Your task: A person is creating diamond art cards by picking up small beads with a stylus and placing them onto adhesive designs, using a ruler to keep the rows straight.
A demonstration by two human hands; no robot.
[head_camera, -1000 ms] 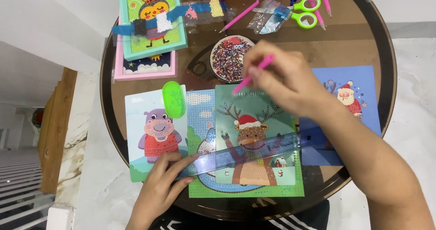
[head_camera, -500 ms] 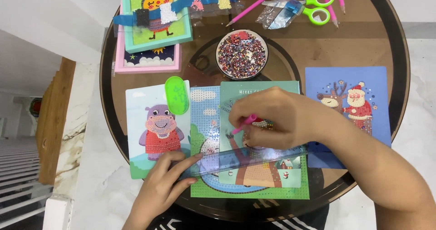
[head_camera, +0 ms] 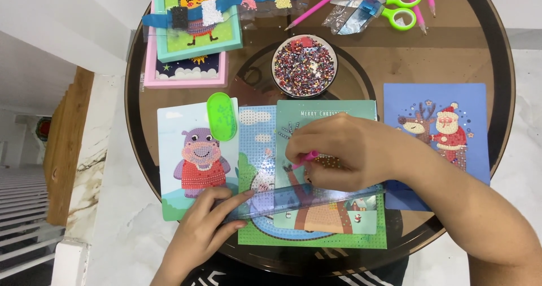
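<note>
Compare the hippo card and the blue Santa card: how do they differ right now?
The hippo card has a pale background with one purple hippo; the blue Santa card shows Santa with a reindeer. The left hand rests at the hippo card's lower edge, and a green oval tray overlaps its top. The right forearm crosses the Santa card's lower corner. Both lie flat on the round table.

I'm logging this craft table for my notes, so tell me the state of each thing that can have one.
Right hand: gripping pink pen, tip on reindeer card.
Left hand: pressing clear ruler flat across the card.
Bead bowl: full, upright.
Scissors: closed, lying flat.
Hippo card: lying flat, beaded.
Santa card: lying flat.
</note>
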